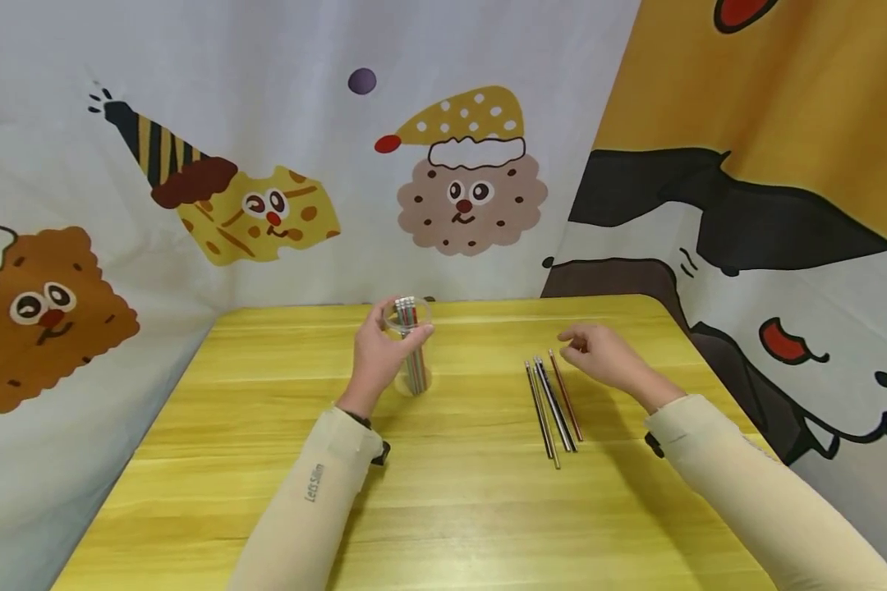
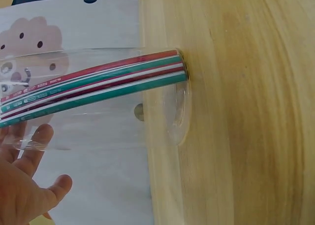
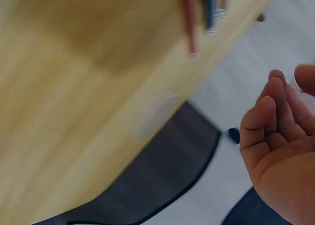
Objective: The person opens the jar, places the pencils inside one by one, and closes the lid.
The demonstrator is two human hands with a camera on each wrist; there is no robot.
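Note:
My left hand (image 1: 379, 359) grips a tall clear cup (image 1: 426, 376) near its rim, thumb on the near side. Inside the cup lean several red and green striped pencils (image 2: 98, 84), their lower ends against its base. The cup's base touches the table in the left wrist view. To the right, my right hand (image 1: 604, 358) hovers above the table with its fingers loosely bent and nothing in them. A red pencil (image 1: 566, 396) lies just left of it, beside several dark pencils (image 1: 539, 410) roughly side by side. In the right wrist view, the pencils are blurred.
All of this is on a yellow wood-grain table (image 1: 458, 509). Directly behind its far edge hangs a white curtain (image 1: 281, 283) printed with cartoon figures. A dark band sits on each wrist, at the sleeve end.

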